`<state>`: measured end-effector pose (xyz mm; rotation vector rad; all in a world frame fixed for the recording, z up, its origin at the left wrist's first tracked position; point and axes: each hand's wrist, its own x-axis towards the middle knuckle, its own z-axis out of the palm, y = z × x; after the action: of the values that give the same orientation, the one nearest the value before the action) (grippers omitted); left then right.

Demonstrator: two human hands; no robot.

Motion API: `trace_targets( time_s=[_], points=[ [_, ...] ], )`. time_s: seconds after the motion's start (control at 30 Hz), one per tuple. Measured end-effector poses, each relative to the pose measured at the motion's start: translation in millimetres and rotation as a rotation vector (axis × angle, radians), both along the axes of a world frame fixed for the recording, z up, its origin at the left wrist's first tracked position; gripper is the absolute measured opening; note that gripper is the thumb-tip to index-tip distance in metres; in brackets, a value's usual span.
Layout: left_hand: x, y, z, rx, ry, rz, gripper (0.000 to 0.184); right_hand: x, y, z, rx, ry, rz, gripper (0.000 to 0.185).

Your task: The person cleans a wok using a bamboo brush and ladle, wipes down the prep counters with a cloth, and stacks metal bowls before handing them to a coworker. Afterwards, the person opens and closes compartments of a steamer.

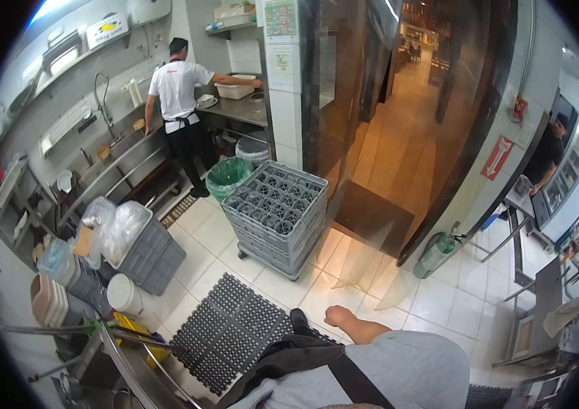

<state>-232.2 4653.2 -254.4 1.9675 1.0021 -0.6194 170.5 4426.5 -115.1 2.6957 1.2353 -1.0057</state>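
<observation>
My right hand point(339, 317) hangs in front of my body on the right, with a grey sleeve above it. Its fingers look curled into a loose fist, and no object shows in it. Nearest to it is a wheeled stack of grey glass racks point(310, 228), a short way ahead on the tiles. Upturned glasses point(276, 198) fill the compartments of the top rack. My left hand is out of view. A dark apron covers my front, and one black shoe point(300, 320) shows below.
A black rubber mat point(231, 327) lies by my feet. Left stand a grey bin point(150, 255) with plastic bags and a white bucket point(124, 293). A co-worker point(179, 92) stands at the sink counter; another person point(547, 153) is far right. Beyond the doorway point(378, 204) runs a wooden floor.
</observation>
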Motion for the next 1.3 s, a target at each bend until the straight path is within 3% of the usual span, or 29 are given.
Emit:
trace_targets(
  time_s=[0.2,0.37,0.47,0.57,0.63,0.77,0.83,0.9,0.97,1.0,1.03,1.07,1.1,1.2,1.27,1.3],
  points=[
    [-55.5,-43.4,-17.3,-0.013,0.044,0.203,0.022,-35.6,-52.1,-5.2,0.026,0.018,0.289,0.027],
    [-113.8,-121.0,-49.5,-0.061,0.070,0.281,0.021,-21.2,-64.8,-35.7,-0.100,-0.073,0.490,0.026],
    [-135.1,-178.2,-60.6,-0.104,0.096,0.283,0.020,-6.5,-30.4,-51.6,0.122,-0.122,0.370,0.023],
    [-127.5,-204.2,-79.9,-0.132,0.026,0.445,0.027,-25.7,22.6,13.1,0.089,0.047,0.107,0.022],
    [-95.2,-184.1,-23.3,-0.237,0.183,0.658,0.032,-28.7,43.8,6.8,0.083,0.096,0.061,0.022],
    [-92.0,-130.3,-29.8,-0.106,0.195,0.361,0.032,-29.3,68.2,-23.1,0.054,0.155,0.189,0.022],
    [-92.2,-93.7,-26.4,-0.089,0.240,0.431,0.031,-29.0,78.6,-23.2,-0.022,0.171,0.201,0.022],
    [-85.9,-48.9,1.3,-0.108,0.255,0.644,0.025,-10.6,82.3,-50.8,0.112,0.175,0.310,0.021],
    [-86.2,-7.3,21.4,-0.040,0.228,0.706,0.022,4.5,102.2,-49.8,-0.017,0.197,0.261,0.023],
    [-85.1,-0.7,33.7,-0.038,0.247,0.726,0.022,4.1,120.2,-22.8,-0.064,0.180,0.254,0.023],
    [-82.3,12.2,50.8,0.104,0.095,0.944,0.023,2.3,147.8,8.3,-0.099,0.158,0.249,0.023],
    [-80.0,25.0,65.3,0.254,-0.069,1.152,0.025,15.0,165.9,-4.7,-0.207,0.201,0.175,0.025],
    [-79.5,34.3,73.8,0.270,-0.064,1.172,0.025,27.5,182.7,-20.7,-0.199,0.207,0.197,0.025],
    [-83.9,34.1,69.3,0.022,-0.114,1.534,0.031,68.4,242.5,-77.5,-0.146,0.085,0.291,0.027],
    [-96.2,-0.6,36.4,0.127,0.079,1.323,0.030,83.3,297.2,-72.0,-0.125,0.016,0.413,0.026],
    [-103.8,-15.3,19.9,0.047,0.239,1.017,0.029,86.3,326.7,-67.8,-0.105,-0.057,0.517,0.026]
  ],
)
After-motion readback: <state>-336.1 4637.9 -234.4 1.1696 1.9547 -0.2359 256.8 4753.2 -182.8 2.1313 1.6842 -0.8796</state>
